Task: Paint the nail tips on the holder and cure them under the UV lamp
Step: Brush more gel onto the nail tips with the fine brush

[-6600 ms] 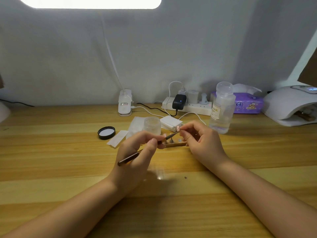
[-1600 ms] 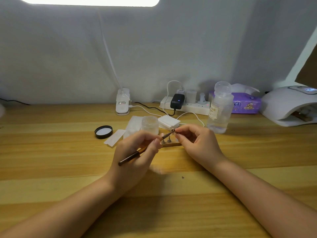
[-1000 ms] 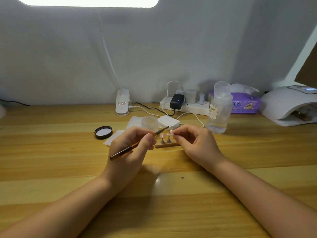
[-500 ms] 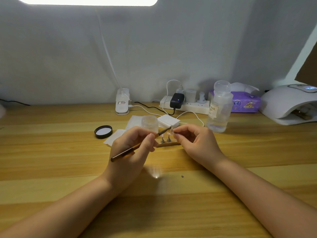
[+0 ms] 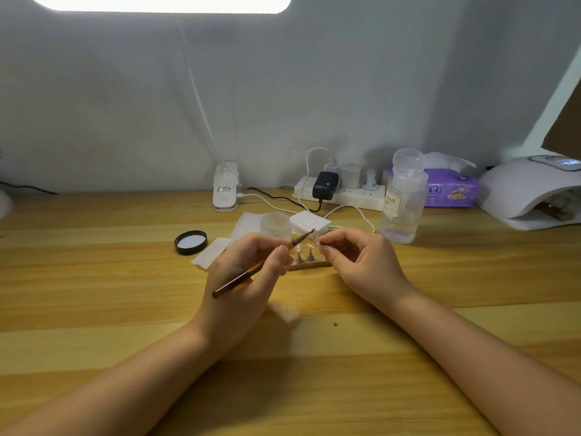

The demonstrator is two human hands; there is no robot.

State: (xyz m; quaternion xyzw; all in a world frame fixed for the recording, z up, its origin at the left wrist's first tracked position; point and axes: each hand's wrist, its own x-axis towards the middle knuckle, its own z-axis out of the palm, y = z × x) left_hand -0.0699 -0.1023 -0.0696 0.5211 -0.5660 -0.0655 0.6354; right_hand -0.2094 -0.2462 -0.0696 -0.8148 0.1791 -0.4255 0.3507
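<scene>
Both hands barely moved: left hand (image 5: 248, 275) still grips the brush (image 5: 261, 265), right hand (image 5: 355, 259) still pinches a nail tip (image 5: 317, 243)

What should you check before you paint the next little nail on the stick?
1. Brush gripped in the left hand: ok.
2. Right hand pinching a nail tip steady: ok.
3. Wooden holder flat on the desk: ok.
4. Paint on the bristles: cannot tell.
5. Open jar close behind the hands: ok.
6. UV lamp free for curing: not ok, something lies inside.
</scene>
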